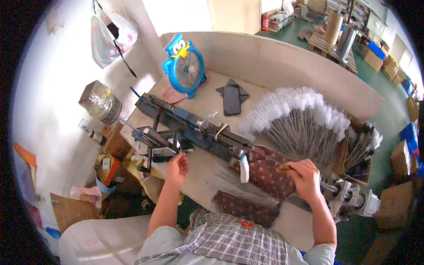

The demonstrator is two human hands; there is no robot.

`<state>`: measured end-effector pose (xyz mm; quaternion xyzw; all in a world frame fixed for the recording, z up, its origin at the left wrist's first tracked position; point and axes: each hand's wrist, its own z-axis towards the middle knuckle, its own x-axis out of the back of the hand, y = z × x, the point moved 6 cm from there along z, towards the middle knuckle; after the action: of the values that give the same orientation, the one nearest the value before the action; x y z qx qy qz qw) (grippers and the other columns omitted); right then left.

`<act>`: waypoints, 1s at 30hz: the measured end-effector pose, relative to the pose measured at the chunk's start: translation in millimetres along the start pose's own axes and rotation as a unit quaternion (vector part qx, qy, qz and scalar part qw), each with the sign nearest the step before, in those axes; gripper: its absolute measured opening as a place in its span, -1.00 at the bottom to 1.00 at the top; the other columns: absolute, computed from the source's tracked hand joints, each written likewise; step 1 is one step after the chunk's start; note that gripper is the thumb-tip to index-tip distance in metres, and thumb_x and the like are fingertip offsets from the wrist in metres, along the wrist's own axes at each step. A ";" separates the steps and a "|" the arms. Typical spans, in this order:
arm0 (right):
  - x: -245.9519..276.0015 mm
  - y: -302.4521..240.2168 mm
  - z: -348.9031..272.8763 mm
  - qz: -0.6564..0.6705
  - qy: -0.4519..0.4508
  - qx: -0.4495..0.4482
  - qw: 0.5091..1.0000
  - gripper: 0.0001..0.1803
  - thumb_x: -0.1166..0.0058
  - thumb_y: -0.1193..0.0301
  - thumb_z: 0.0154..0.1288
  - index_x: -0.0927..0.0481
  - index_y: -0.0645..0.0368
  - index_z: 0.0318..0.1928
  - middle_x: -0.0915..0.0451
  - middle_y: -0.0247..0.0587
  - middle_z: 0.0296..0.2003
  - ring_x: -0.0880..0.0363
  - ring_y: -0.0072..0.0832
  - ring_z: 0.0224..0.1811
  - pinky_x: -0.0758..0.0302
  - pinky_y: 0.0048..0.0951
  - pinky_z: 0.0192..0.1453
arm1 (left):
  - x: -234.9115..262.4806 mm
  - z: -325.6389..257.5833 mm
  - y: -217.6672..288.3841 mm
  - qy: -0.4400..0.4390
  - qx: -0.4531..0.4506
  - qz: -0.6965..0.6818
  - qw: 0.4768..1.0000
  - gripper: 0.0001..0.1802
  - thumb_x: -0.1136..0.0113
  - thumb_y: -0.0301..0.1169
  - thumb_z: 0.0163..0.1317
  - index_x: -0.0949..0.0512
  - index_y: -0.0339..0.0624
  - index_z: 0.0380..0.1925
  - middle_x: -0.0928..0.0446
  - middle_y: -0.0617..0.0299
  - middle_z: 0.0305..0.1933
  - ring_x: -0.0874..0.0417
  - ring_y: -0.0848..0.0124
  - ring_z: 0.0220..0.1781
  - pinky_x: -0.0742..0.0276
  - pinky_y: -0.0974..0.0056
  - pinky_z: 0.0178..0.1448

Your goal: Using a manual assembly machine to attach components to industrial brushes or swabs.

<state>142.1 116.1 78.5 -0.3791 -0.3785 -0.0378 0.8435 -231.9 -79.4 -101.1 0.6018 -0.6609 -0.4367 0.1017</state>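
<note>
Left hand (176, 167) pinching thin wire at dark machine (194, 130); right hand (304, 176) closed on handle (282, 167); wire lying left-to-right between.

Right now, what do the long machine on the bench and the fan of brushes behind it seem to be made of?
The long machine looks like dark painted metal: hard edges, a coil spring. The brushes seem to have thin grey wire stems with white bristle tips, probably synthetic fibre; too small to be sure.

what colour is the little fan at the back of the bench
Bright blue fan with a yellow beak detail on top, seen in the head view.
</note>
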 end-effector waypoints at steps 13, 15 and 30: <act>-4.1 10.5 12.5 -0.020 -0.046 -0.096 0.994 -0.77 -0.18 0.42 0.05 -0.62 0.20 -0.24 -0.60 -0.11 -0.39 -0.55 -0.24 -0.32 -0.47 -0.35 -0.21 | -144.3 -128.7 -88.5 -0.283 -0.019 0.136 0.949 -0.84 -0.14 -0.38 0.18 -0.55 -0.26 -0.39 -0.54 0.23 -0.47 -0.48 0.51 -0.50 -0.41 0.41 -0.37; -7.7 16.6 10.7 0.051 -0.071 -0.151 0.985 -0.77 -0.16 0.41 0.06 -0.61 0.22 -0.24 -0.60 -0.07 -0.36 -0.57 -0.24 -0.33 -0.48 -0.37 -0.19 | -180.0 -140.5 -107.7 -0.320 0.001 0.132 0.938 -0.84 -0.12 -0.37 0.20 -0.55 -0.26 -0.38 -0.54 0.25 -0.47 -0.47 0.53 -0.50 -0.39 0.43 -0.38; -1.8 14.2 5.6 0.037 -0.082 -0.014 0.996 -0.80 -0.19 0.36 0.02 -0.63 0.17 -0.33 -0.56 -0.23 -0.48 -0.52 -0.24 -0.35 -0.47 -0.28 -0.23 | -210.0 -135.1 -120.3 -0.295 -0.070 0.207 0.930 -0.83 -0.10 -0.36 0.24 -0.54 -0.24 -0.30 -0.52 0.28 -0.44 -0.47 0.59 -0.47 -0.42 0.44 -0.37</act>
<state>142.4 129.5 71.0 -0.4066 -0.4318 0.0198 0.8049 -4.1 57.5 -22.4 0.2867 -0.7390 -0.6088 0.0324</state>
